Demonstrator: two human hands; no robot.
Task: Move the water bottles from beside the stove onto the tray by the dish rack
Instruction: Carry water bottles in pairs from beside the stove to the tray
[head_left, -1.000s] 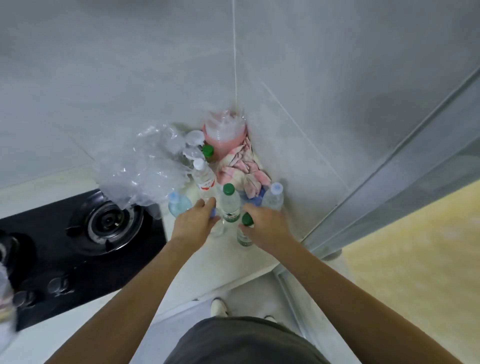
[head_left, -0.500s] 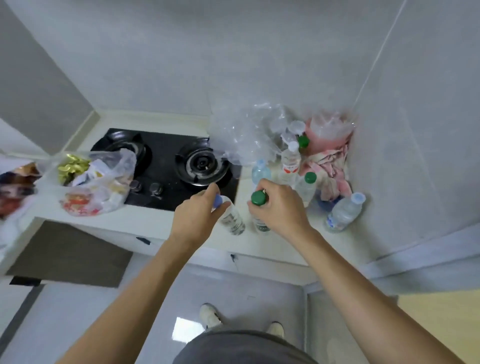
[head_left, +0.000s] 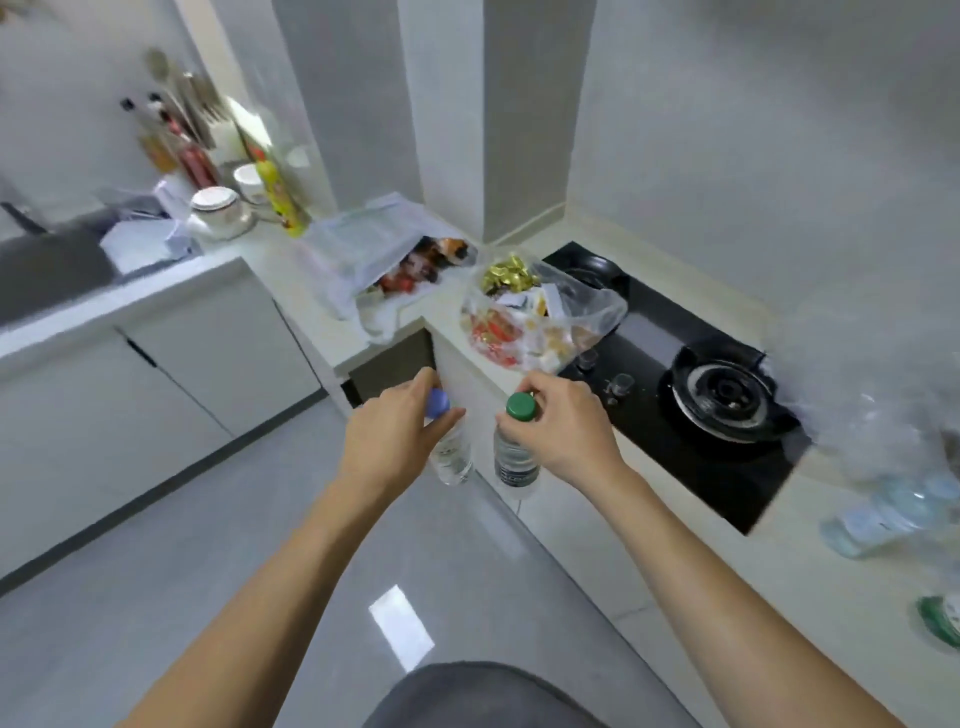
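The blue-capped bottle (head_left: 451, 447) hangs from the left hand (head_left: 387, 441), the green-capped bottle (head_left: 514, 452) from the right hand (head_left: 563, 431), both gripped at the neck over the grey floor (head_left: 182, 571). Right lies the stove (head_left: 722, 395); more bottles (head_left: 883, 514) blur beyond. Snack bags (head_left: 535, 322) crowd the counter (head_left: 311, 291) corner; the sink (head_left: 47, 270) sits far left.

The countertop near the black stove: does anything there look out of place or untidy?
Yes. An open clear plastic bag of wrapped snacks lies partly over the left edge of the black glass stove, close to a burner. A second, white bag sags open at the counter corner, its contents showing. Nothing looks spilled.
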